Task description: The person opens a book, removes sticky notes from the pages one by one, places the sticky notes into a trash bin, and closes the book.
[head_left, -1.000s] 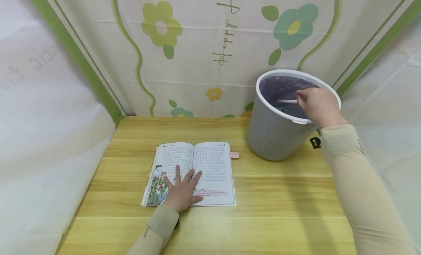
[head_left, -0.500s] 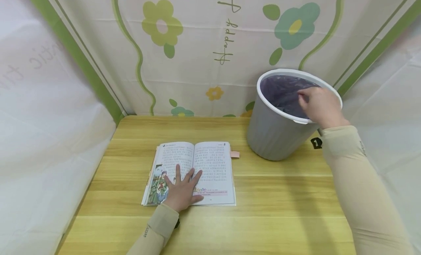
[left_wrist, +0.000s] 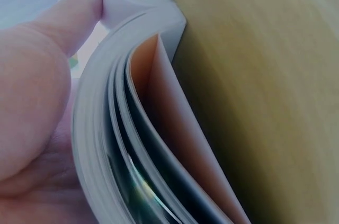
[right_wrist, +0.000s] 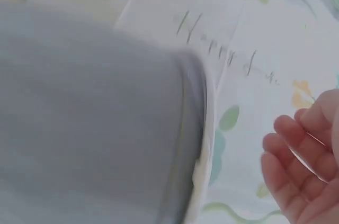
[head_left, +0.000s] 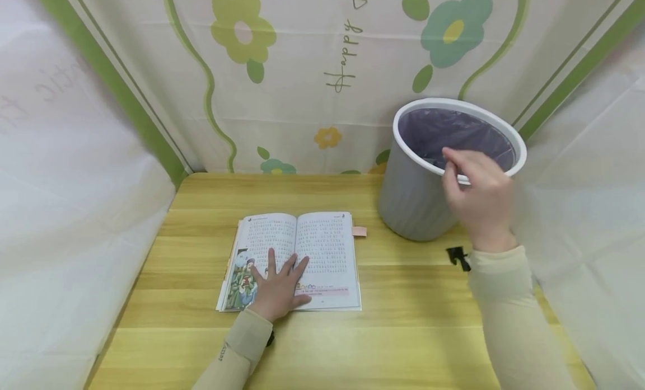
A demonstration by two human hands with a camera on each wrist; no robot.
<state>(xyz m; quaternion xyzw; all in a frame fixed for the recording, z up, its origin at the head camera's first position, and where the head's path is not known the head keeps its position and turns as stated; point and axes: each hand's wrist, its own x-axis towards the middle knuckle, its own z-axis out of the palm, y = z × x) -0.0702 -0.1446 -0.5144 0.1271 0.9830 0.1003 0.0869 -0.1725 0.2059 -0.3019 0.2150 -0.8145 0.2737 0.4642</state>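
An open book (head_left: 322,239) lies on the wooden table, with text on both pages and a coloured picture at lower left. My left hand (head_left: 278,292) rests spread across its lower middle, pressing the pages. In the left wrist view, the curved page edges (left_wrist: 87,128) show beside the thumb. My right hand (head_left: 481,197) is above the near rim of a grey trash bin (head_left: 415,200) lined with a dark purple bag. The right wrist view has these fingers (right_wrist: 296,150) loosely curled, with nothing seen between them, apart from the bin's rim.
A pink tab (head_left: 359,231) sticks out from the book's right edge. The bin stands at the table's back right, against a flowered curtain (head_left: 297,88). White cloth walls (head_left: 65,211) close in both sides. Wooden tabletop (head_left: 378,334) lies between book and right arm.
A second ago my right hand pinched a pale pink strip over the bin; half a second later the strip was out of sight. The hand has since drawn back toward me. My left hand stays put.
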